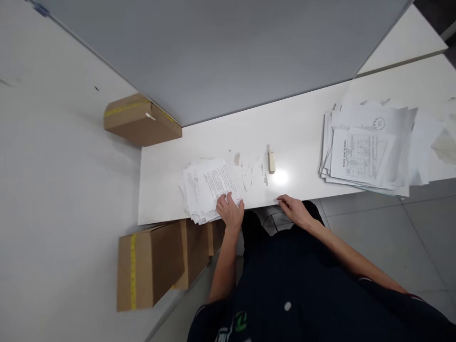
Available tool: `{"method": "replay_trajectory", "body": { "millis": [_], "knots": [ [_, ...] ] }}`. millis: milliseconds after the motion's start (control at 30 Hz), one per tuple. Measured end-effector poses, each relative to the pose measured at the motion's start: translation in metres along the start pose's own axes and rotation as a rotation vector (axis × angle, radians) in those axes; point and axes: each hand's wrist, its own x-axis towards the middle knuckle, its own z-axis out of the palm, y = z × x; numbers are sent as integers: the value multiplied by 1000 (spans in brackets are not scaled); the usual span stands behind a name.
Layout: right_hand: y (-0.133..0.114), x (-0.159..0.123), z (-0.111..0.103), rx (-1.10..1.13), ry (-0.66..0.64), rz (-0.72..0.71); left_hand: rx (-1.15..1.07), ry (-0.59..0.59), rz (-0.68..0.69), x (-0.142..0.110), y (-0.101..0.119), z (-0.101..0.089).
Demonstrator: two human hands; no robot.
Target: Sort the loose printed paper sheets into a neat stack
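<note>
The stack of printed sheets (210, 185) lies left of the frame's centre, near the front edge of the white tabletop (162, 190), its edges uneven. The left hand (231, 213) rests on its lower-right corner, fingers bent and parted; whether that grip pinches any sheet I cannot tell. The right hand (295, 211), just right of centre at the tabletop's front edge, has a narrow, half-curled grip; whether anything thin sits between its fingertips is unclear.

Each sheet should be light, limp and easily creased, the stack heavier and prone to slide apart. It would best be held by 2 opposite edges, thumbs on top. A beige block (271, 162) lies near the centre; a 2nd paper pile (359, 159) fills the right.
</note>
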Motion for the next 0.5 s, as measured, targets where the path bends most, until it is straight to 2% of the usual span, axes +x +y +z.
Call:
{"method": "replay_trajectory", "body": {
  "millis": [133, 267, 500],
  "knots": [
    [-15, -20, -14, -86, -28, -28, 40, -72, -87, 1, 8, -4],
    [-17, -34, -28, -162, -48, -41, 50, -126, -129, 4, 13, -10],
    [-14, -32, -55, -242, -79, -59, -98, -133, -235, 13, 11, -14]
  ]
}}
